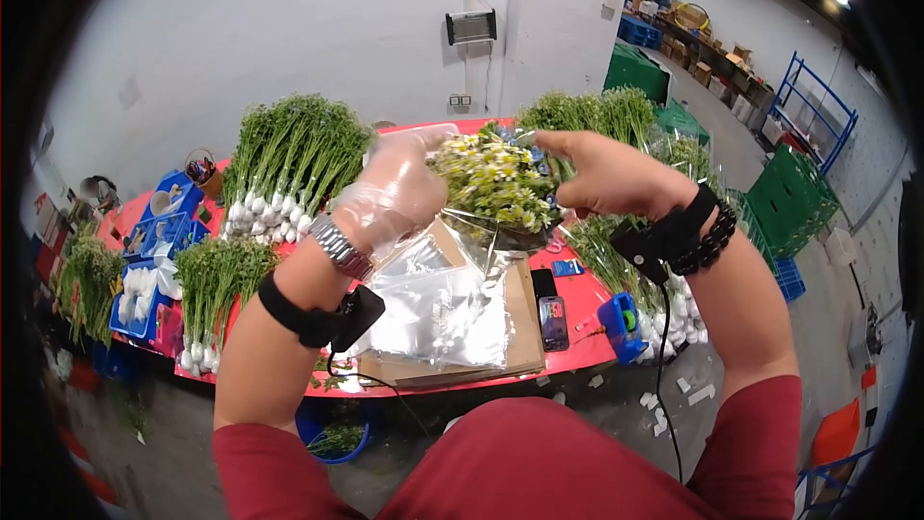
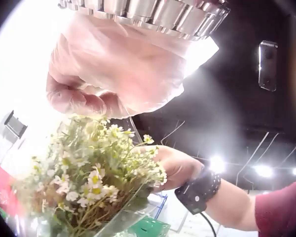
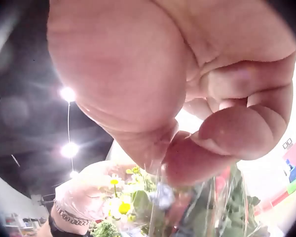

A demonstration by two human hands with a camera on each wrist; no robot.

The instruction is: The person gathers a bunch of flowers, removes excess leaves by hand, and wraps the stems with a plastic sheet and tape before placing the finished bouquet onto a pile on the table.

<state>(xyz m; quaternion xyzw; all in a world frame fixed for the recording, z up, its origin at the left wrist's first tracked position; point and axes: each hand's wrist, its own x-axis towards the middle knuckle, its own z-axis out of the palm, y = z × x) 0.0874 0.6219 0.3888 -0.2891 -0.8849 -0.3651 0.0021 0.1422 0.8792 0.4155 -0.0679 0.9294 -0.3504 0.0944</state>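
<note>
A bouquet of small white-and-yellow daisy-like flowers (image 1: 491, 183), with some blue blooms, stands in a clear plastic sleeve (image 2: 130, 205) between my hands. My left hand (image 1: 395, 188), in a thin clear glove, is at the bouquet's left side. In the left wrist view its fingers curl at the sleeve's top, just over the flowers. My bare right hand (image 1: 616, 173) is on the opposite side. Its thumb and forefinger pinch the sleeve's edge, as the right wrist view shows. Below the bouquet lies a stack of clear plastic sleeves (image 1: 438, 318) on cardboard (image 1: 525, 318).
Bunches of green stems with white-wrapped ends (image 1: 298, 164) line the left of the red table (image 1: 577, 351); more greenery (image 1: 597, 116) stands at right. A phone (image 1: 552, 323) and a blue tape dispenser (image 1: 621, 327) lie near the front edge. Green crates (image 1: 794, 193) stand beyond.
</note>
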